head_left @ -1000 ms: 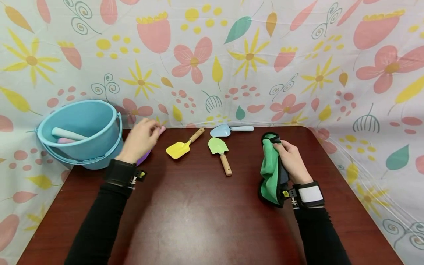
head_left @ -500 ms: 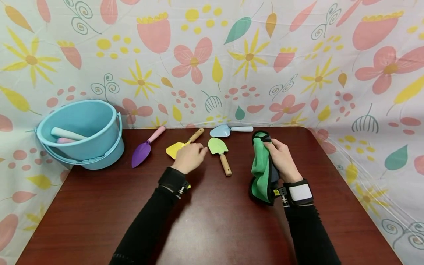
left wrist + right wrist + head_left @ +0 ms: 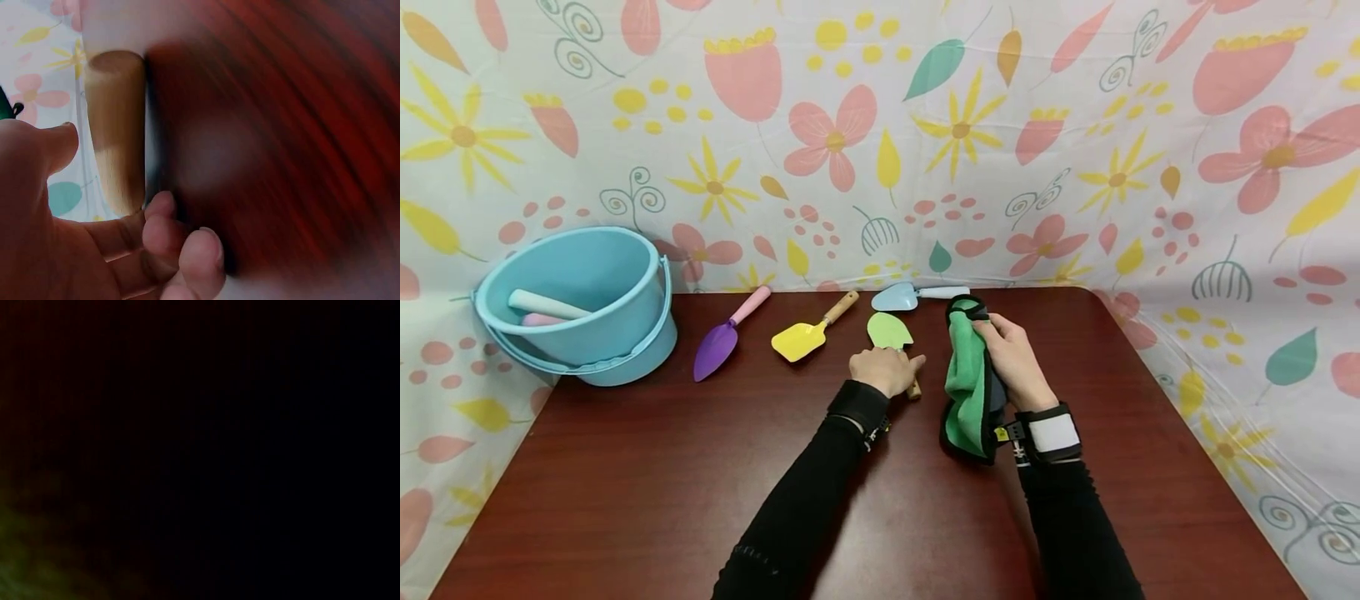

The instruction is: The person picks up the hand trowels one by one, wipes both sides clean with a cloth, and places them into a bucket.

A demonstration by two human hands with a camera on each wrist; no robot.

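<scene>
My left hand (image 3: 889, 368) lies over the wooden handle (image 3: 115, 131) of a light green toy shovel (image 3: 889, 330) in the middle of the dark red table (image 3: 662, 483). Its fingers (image 3: 181, 244) curl round the handle, the thumb on the other side. Just to the right, my right hand (image 3: 1013, 360) holds a bunched green cloth with a black edge (image 3: 964, 392), which rests upright on the table. The right wrist view is almost black and shows nothing clear.
A yellow shovel (image 3: 801, 340), a purple trowel (image 3: 717, 346) and a pale blue trowel (image 3: 904, 295) lie along the table's far side. A light blue bucket (image 3: 625, 292) with two tool handles inside stands at the far left. Flowered sheeting surrounds the table.
My left hand moved right, from the purple trowel past the yellow shovel onto the green shovel's handle. My right hand slid the cloth slightly left.
</scene>
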